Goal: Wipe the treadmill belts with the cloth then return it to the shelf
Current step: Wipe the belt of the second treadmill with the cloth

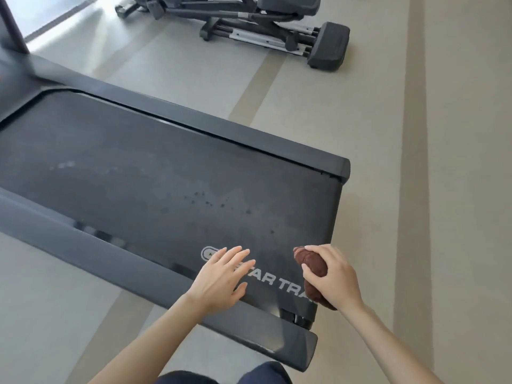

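Cloth (310, 261), brown and bunched, gripped by the right hand (331, 275) at the rear end of the treadmill belt (166, 173).
It sits at about 5 o'clock in the view. The left hand (221, 278), fingers straight and spread, is at 6 o'clock over the printed logo (277, 284), though contact cannot be told. An exercise machine (249, 23) stands on the floor (457, 134) at 12 o'clock.
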`<state>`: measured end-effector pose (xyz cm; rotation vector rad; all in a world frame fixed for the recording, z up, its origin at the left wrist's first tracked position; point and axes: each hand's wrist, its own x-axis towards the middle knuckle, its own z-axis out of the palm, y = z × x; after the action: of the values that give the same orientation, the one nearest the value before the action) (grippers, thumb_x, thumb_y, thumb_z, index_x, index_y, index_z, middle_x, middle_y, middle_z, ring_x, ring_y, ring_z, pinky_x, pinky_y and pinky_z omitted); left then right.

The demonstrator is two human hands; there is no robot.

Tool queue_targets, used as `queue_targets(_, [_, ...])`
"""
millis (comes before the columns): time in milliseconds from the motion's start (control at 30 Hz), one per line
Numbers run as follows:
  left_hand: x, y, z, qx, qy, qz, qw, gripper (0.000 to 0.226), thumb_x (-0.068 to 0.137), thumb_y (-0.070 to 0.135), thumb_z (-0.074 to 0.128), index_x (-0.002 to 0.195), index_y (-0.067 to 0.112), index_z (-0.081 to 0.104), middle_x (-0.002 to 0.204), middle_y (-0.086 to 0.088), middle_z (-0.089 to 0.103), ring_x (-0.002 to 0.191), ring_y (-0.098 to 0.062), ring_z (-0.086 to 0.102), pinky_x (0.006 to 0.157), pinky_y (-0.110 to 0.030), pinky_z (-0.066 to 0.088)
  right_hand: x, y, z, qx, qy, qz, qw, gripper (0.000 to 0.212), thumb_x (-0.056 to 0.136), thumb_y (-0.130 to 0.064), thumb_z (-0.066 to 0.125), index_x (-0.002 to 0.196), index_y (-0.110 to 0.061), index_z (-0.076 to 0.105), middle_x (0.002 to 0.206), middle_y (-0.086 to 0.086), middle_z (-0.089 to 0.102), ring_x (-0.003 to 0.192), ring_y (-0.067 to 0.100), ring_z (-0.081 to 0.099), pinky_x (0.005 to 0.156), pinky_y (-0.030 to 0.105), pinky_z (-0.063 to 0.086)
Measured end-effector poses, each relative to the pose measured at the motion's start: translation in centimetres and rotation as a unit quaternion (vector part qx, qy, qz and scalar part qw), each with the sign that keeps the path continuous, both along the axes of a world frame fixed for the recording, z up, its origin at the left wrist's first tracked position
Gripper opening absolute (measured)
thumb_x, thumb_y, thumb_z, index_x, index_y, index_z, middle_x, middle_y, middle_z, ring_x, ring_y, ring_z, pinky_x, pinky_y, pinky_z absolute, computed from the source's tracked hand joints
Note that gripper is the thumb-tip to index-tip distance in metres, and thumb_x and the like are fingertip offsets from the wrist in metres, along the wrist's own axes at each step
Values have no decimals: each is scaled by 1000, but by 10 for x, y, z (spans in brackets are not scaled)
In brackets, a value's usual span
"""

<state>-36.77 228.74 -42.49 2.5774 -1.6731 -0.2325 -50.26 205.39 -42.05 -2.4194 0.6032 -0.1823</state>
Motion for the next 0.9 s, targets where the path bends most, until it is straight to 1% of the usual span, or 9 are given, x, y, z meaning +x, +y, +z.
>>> queue_targets(100, [15, -13, -77, 1, 8, 8, 1000, 50, 67, 36, 77, 113, 20, 68, 122, -3, 64, 114, -22, 60, 91, -42, 52, 9, -10, -78, -15, -2, -17, 1000, 27, 75, -29, 71, 101, -32, 65, 99, -18, 59, 92, 8, 54, 75, 24, 45])
queue_targets(167, [28, -22, -131, 1, 16, 13, 1000, 49, 73, 34, 73, 118, 18, 65, 128, -6, 60, 119, -24, 57, 96, -43, 48, 16, -14, -133, -24, -12, -33, 999, 27, 76, -28, 72, 102, -29, 67, 100, -16, 60, 91, 11, 55, 77, 28, 48])
queue_targets(267, [45, -33, -198, 9, 40, 25, 999, 51, 91, 35, 51, 139, 18, 45, 150, -5, 35, 140, -23, 29, 114, -40, 21, 25, -18, -202, -30, -16, -44, 998, 27, 79, -30, 71, 106, -28, 66, 104, -12, 61, 94, 12, 55, 81, 32, 49])
queue_targets(367, [50, -44, -250, 2, 35, 11, 999, 54, 96, 38, 38, 147, 20, 30, 157, -1, 18, 145, -19, 12, 117, -35, 5, 27, -19, -255, -32, 6, -22, 999, 29, 83, -33, 67, 111, -25, 66, 109, -9, 61, 99, 14, 54, 87, 32, 46])
queue_targets(433, [53, -51, -271, -5, 25, 0, 1000, 54, 96, 38, 39, 146, 19, 32, 156, -2, 20, 144, -20, 15, 117, -37, 7, 27, -17, -282, -53, 19, 7, 998, 31, 82, -35, 69, 112, -25, 66, 109, -7, 61, 100, 18, 54, 87, 36, 45])
queue_targets(533, [58, -59, -291, -18, 14, -2, 1000, 53, 93, 37, 44, 143, 18, 39, 153, -4, 29, 142, -23, 24, 116, -42, 12, 20, -6, -311, -156, -11, 6, 988, 36, 76, -45, 67, 108, -27, 69, 106, -5, 63, 95, 22, 57, 78, 36, 44])
queue_targets(633, [65, -62, -307, -16, 9, 16, 1000, 55, 95, 43, 28, 144, 21, 37, 154, -3, 28, 143, -23, 21, 117, -41, 9, 20, 0, -323, -198, -48, -17, 979, 38, 76, -50, 63, 106, -28, 69, 107, -5, 64, 96, 20, 56, 80, 35, 44])
queue_targets(700, [67, -61, -315, -16, 18, 21, 999, 57, 95, 45, 22, 145, 22, 34, 154, -2, 25, 144, -22, 18, 118, -40, 7, 25, -6, -324, -220, -50, -4, 974, 35, 76, -50, 65, 103, -27, 70, 104, -3, 64, 94, 21, 57, 79, 34, 45])
queue_targets(900, [69, -57, -327, -18, 26, 8, 999, 57, 96, 46, 25, 148, 22, 27, 156, -2, 18, 145, -22, 11, 117, -41, 8, 64, -38, -326, -238, -46, -1, 970, 30, 73, -40, 75, 98, -22, 71, 100, 4, 65, 89, 25, 59, 73, 32, 48])
